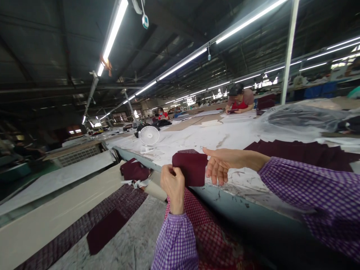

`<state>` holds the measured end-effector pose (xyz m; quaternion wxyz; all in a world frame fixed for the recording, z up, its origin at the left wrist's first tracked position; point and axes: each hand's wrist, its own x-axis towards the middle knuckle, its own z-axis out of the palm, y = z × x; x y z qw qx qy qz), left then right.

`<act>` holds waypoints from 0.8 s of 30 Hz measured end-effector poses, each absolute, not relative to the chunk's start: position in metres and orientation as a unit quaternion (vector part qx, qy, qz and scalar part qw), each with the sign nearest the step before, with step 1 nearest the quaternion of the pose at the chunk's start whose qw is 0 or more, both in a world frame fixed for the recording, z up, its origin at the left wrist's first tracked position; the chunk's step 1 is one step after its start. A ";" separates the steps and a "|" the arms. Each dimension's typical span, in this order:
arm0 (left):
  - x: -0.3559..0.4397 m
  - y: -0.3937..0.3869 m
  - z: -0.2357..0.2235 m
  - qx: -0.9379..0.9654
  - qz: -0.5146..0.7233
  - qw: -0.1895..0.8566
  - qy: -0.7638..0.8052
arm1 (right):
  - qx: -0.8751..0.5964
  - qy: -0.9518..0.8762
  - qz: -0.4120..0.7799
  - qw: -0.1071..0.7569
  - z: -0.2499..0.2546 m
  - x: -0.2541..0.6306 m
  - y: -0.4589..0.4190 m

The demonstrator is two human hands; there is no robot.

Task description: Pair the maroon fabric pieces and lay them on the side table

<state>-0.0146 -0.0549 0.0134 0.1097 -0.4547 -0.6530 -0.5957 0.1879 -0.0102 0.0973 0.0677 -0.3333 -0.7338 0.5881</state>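
A small maroon fabric piece (192, 168) is held up over the near edge of the white-covered table, its left end pinched by my left hand (173, 182). Beside the right end of that piece is my right hand (221, 165), its thumb stretched out and its fingers spread and slightly bent. The right fingertips are close to the fabric; whether they touch it I cannot tell. Farther right, under my right forearm, lies a fanned stack of maroon fabric pieces (303, 153). Down to the left, one maroon piece (105, 230) rests on a lower grey surface.
A white desk fan (149, 135) stands on the white table (185, 137). Crumpled maroon fabric (135, 170) and a patterned dark strip (84, 221) lie at left. Clear plastic sheeting (303, 116) is at right. Across the table, a co-worker (240, 99) leans over it; another person (162, 113) is farther back.
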 end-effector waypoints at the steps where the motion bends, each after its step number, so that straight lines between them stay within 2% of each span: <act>1: -0.011 -0.059 0.017 -0.491 -0.605 0.119 -0.616 | -0.339 -0.711 0.614 0.056 0.099 0.186 -0.012; 5: 0.005 -0.076 0.027 -0.670 -0.576 0.122 -0.451 | -0.360 -0.667 0.645 0.099 0.099 0.182 -0.003; 8: 0.014 -0.087 0.031 -0.752 -0.529 0.083 -0.385 | -0.366 -0.704 0.590 0.148 0.092 0.184 0.005; 11: 0.015 -0.092 0.032 -0.767 -0.535 -0.002 -0.354 | -0.376 -0.741 0.519 0.203 0.086 0.189 0.004; 16: 0.002 -0.074 0.028 -0.620 -0.625 -0.077 -0.468 | -0.288 -0.745 0.579 0.162 0.078 0.207 0.001; 21: 0.002 -0.043 0.013 -0.628 -0.485 -0.185 -0.580 | -0.334 -0.715 0.605 0.104 0.059 0.226 0.005; 24: 0.019 -0.036 0.009 -0.678 -0.417 -0.176 -0.580 | -0.394 -0.709 0.575 0.110 0.049 0.236 0.005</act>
